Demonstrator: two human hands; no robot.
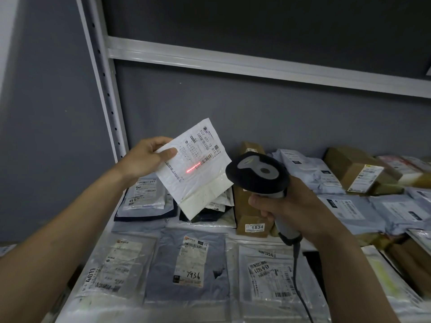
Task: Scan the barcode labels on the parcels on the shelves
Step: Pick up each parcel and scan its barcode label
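- Head view: the left hand (pixel 149 157) holds a white padded parcel (pixel 198 169) up in the air above the shelf, thumb pressed on its face and the other fingers curled behind its left edge, at about 10 o'clock from the frame's centre.
- The parcel is tilted, its upper corner pointing toward 12 o'clock and its lower, folded flap hanging toward 6 o'clock.
- A printed barcode label (pixel 200 150) covers the parcel's face; a red scan line (pixel 193 169) lies across its lower part, just at the end of a barcode strip.
- The right hand (pixel 286 210) grips the handle of a grey and black barcode scanner (pixel 258 174), fingers wrapped fully round it; the scanner's head points toward 9 o'clock at the parcel, close to its right edge but apart from it.
- The scanner's cable (pixel 297 271) drops from the handle toward 6 o'clock.
- Below both hands, the shelf (pixel 70 297) carries many parcels lying flat: a grey poly bag marked 7936 (pixel 190 264) at 6 o'clock, a clear bag with a label reading 4011 (pixel 109 269) at 7 o'clock, and a brown carton marked 1834 (pixel 253 226) just left of the right hand.
- More grey bags and cartons (pixel 359 173) lie toward 3 o'clock.
- A white shelf beam (pixel 233 61) crosses at 12 o'clock, with a perforated upright post (pixel 105 89) at 10 o'clock.
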